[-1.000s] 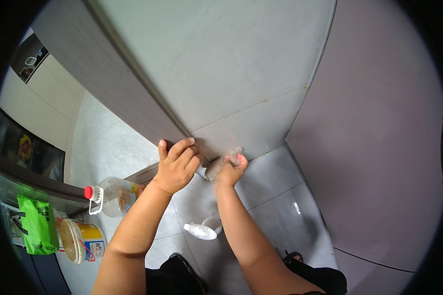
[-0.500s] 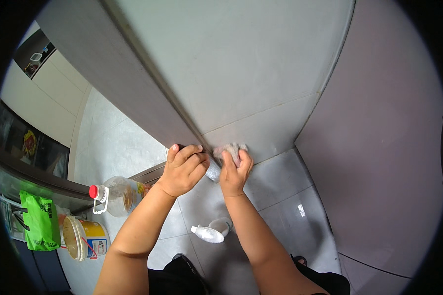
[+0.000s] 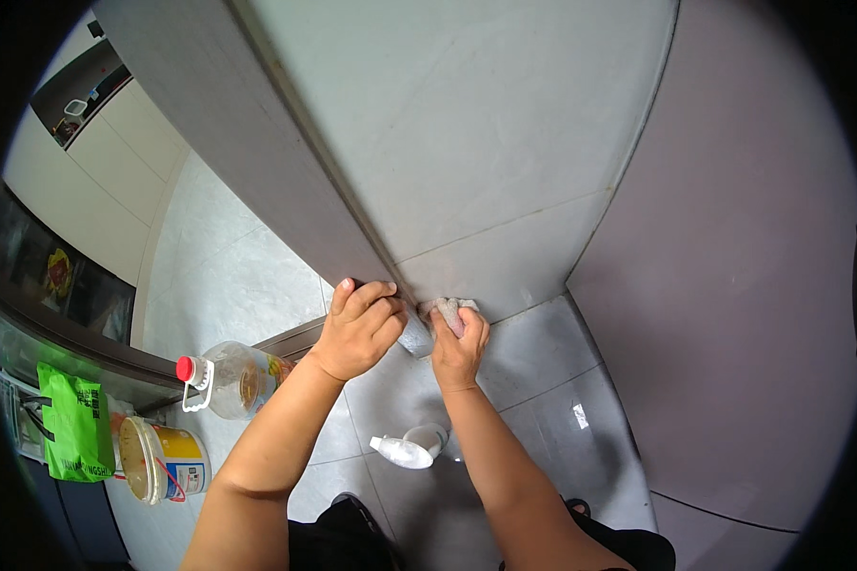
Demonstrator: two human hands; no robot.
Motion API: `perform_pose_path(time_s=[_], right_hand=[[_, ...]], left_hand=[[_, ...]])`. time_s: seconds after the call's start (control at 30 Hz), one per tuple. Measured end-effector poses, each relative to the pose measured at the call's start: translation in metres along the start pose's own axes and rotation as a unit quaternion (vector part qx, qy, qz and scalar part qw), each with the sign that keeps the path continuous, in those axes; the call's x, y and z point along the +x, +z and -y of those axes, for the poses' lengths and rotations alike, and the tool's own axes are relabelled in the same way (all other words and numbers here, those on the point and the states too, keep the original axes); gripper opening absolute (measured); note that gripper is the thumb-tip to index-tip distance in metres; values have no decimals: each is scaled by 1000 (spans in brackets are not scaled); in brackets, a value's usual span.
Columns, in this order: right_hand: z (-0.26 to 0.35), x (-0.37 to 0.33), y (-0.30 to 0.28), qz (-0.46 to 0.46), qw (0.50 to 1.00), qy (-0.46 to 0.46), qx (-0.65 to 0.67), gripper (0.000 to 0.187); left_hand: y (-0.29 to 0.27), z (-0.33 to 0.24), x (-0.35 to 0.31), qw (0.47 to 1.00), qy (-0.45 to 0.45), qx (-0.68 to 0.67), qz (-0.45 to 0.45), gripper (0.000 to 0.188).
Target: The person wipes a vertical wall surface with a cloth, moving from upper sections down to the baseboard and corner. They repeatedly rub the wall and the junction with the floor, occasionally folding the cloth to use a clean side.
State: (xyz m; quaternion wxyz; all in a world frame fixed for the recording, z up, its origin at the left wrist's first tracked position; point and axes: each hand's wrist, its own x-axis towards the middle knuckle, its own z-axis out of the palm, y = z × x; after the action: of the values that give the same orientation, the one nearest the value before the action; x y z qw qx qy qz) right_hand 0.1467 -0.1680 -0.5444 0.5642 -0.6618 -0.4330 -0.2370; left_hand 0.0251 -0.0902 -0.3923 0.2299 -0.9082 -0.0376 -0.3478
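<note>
My right hand (image 3: 459,352) is closed round a crumpled pale cloth (image 3: 450,314). It presses the cloth low against the light tiled wall (image 3: 505,257), close to the floor and the door frame. My left hand (image 3: 357,333) rests against the foot of the grey door frame (image 3: 305,209), fingers apart and bent, with nothing seen in it. Its fingertips touch the frame's edge. Between my forearms a white spray bottle (image 3: 405,451) stands on the floor.
At left stand a clear jug with a red cap (image 3: 229,379), a yellow and white bucket (image 3: 143,462) and a bright green bag (image 3: 74,428). A large mauve-grey panel (image 3: 733,266) rises at right. Grey floor tiles (image 3: 533,357) meet the wall.
My right hand and the cloth have slid slightly down the wall toward the floor. My left hand stays at the door frame. The view has shifted a little.
</note>
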Motion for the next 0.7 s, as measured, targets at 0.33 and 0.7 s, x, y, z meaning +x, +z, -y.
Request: perform_pose_path(time_s=[0.33, 0.7], right_hand=[[0, 7, -1, 27, 999, -24, -36, 25], [4, 32, 7, -46, 998, -43, 9, 29]], left_hand=[[-1, 0, 0, 1000, -8, -8, 10, 10], [4, -1, -2, 1000, -5, 1, 4, 11]])
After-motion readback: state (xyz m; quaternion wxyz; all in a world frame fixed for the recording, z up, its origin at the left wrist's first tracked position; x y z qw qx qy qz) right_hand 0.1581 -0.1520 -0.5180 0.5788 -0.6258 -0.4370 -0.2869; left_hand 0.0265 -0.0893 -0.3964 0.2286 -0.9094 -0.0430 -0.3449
